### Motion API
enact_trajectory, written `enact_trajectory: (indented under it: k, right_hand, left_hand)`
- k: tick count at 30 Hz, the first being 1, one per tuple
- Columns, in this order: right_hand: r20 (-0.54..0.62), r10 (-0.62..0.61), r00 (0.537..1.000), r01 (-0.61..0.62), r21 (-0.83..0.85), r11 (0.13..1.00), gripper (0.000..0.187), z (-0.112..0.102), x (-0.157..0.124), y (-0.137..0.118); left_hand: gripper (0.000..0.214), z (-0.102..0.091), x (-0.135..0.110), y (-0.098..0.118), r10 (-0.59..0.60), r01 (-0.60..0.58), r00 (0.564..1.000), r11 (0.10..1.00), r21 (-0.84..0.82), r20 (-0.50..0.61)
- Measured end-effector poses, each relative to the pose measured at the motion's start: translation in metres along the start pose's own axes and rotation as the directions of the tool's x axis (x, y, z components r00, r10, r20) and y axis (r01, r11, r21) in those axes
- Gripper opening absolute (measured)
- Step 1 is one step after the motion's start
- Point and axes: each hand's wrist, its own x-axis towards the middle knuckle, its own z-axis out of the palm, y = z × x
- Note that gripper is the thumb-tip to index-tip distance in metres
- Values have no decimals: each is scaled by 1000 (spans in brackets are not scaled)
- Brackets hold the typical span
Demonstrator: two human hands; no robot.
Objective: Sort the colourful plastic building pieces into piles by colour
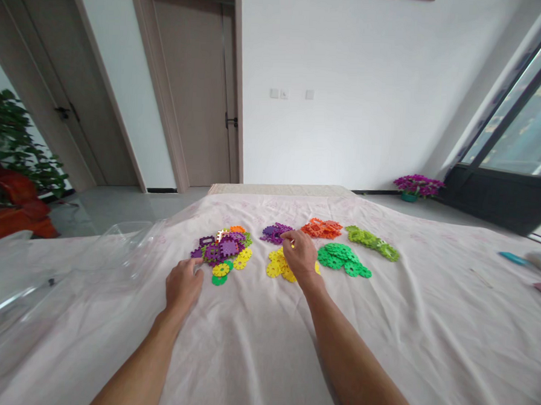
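My left hand (183, 284) is at the near left edge of a mixed pile of interlocking plastic pieces (228, 248), mostly purple. Its fingertips touch a purple piece at the edge, and the thumb is apart from the fingers. My right hand (301, 253) reaches over the yellow flower-shaped discs (275, 267), partly covering them. Its thumb and forefinger are pinched together at the right side of a pile of purple pieces (272, 232). What lies between those fingertips is too small to make out.
Sorted piles of orange-red pieces (322, 228), green discs (338, 255) and light green pieces (372, 242) lie right of my hands. Clear plastic containers (94, 278) stand at left on the wrinkled pale cloth (254, 347). A blue item (513, 258) lies far right.
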Motion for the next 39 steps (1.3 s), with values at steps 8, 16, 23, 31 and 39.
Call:
enact_trajectory:
  k: [8,16,23,31,39]
  right_hand:
    - [366,-257,894,277,-4,961,29,36,-40,-39]
    - [483,-300,823,379,-72,923,45,52,-55,-48]
    - [464,-336,820,407,-61,911,31,48,-51,-48]
    - [364,-325,873,375,-74,924,42,51,-55,-47]
    - [442,-374,815,435,-40,900,22,54,-58,-47]
  left_hand:
    - [41,1,0,-2,16,-16,1000,1000,-7,-1]
    - [42,1,1,-2,15,-15,1000,1000,-5,9]
    - [42,1,1,-1,18,-18,1000,1000,-3,-3]
    - [41,2,1,-1,18,-18,1000,1000,-7,-6]
    - [42,2,1,-1,21,-21,1000,1000,-5,-10]
